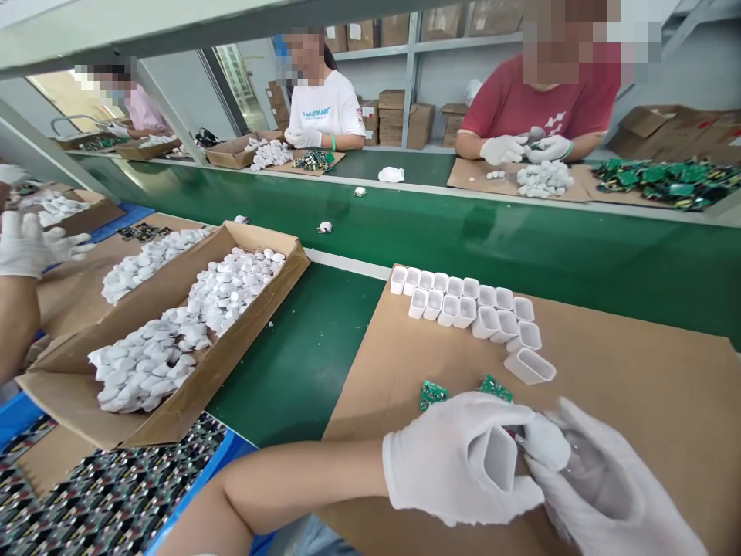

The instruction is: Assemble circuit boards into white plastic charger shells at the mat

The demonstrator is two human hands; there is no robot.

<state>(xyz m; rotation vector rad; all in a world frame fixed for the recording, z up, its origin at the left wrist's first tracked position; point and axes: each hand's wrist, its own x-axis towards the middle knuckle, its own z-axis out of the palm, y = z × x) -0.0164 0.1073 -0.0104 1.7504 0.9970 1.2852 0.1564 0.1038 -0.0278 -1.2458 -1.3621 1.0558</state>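
Cardboard (648, 378) covers the bench in front of the person, and both white-gloved hands work low over its near part. The left hand (451, 455) has its thumb and fingers curled around a white plastic cup (501, 459), closed firmly enough to hold it tilted with the open mouth showing. The right hand (614, 483) is just beside it, its fingers partly bent near a rounded white piece (547, 442) that sits between the two hands; the glove is blurred there, so I cannot tell how tightly it grips, if at all. Just beyond the left hand lie two small green circuit boards (434, 394), and farther back similar white cups (448, 309) stand close together in two rows, with one larger-looking cup (529, 366) at the near end. To the left, an open carton (255, 340) holds a heap of white lumps (144, 363), beside a neighbour's gloved hand (26, 245). Below the carton, a blue-edged tray (231, 448) is packed with dark boards (116, 494). Across the green conveyor (417, 232), a co-worker in a red shirt (498, 108) handles a piece between gloved hands, with white pieces (544, 179) and green boards (660, 184) heaped nearby.
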